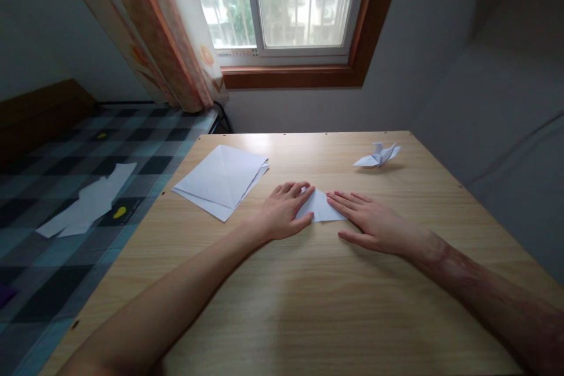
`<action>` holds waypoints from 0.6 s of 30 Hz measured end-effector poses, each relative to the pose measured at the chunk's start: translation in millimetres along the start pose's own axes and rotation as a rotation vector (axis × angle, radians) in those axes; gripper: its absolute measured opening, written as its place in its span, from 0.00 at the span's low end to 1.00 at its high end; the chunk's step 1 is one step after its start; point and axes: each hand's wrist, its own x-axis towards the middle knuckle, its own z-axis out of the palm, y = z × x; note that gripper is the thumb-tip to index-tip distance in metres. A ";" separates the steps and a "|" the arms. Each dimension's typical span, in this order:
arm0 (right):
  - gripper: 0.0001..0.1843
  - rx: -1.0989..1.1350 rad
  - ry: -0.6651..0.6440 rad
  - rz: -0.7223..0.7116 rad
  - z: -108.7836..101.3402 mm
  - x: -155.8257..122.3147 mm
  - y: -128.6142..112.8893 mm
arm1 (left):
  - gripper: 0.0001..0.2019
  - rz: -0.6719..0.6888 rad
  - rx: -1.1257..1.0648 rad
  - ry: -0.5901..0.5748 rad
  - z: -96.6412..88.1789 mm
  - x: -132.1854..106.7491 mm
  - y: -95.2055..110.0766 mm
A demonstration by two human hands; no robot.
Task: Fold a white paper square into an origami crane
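A small folded sheet of white paper [322, 209] lies flat on the wooden table [308, 305], with creases running down its middle. My left hand [287, 209] rests over its left side, fingers and thumb spread on the paper and the tabletop. On the right side, the stretched fingers of my right hand [368, 217] press on the paper's edge, the thumb apart on the wood. Both hands cover part of the sheet, so its full outline is hidden.
Square white sheets [222, 179] lie stacked at the table's back left. A folded paper crane [379, 155] stands at the back right. Paper strips [88, 202] lie on the checked bed [26, 258] to the left. Beyond are a curtain [167, 41] and a window [304, 6].
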 end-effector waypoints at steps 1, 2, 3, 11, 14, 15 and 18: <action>0.46 0.000 -0.004 0.000 0.6 -3.9 0.9 | 0.34 -0.001 -0.001 0.000 -0.5 0.0 0.3; 0.46 -0.002 -0.010 0.001 1.2 -7.4 1.5 | 0.34 -0.002 -0.002 -0.001 -0.9 0.0 0.6; 0.46 -0.004 -0.018 0.003 1.6 -10.7 1.8 | 0.34 -0.004 -0.002 -0.003 -1.2 0.0 0.8; 0.47 0.000 -0.026 0.020 -1.5 -31.8 -1.6 | 0.34 0.004 0.003 0.005 0.7 0.1 -1.7; 0.47 -0.012 -0.032 0.037 -2.7 -39.4 -1.6 | 0.34 0.019 -0.010 0.023 2.3 0.0 -2.9; 0.47 -0.012 -0.030 0.042 -2.8 -42.0 -1.2 | 0.34 0.022 -0.014 0.027 2.8 0.0 -3.2; 0.47 -0.017 -0.034 0.055 -3.3 -50.2 0.4 | 0.34 0.021 -0.018 0.028 4.0 -0.2 -4.0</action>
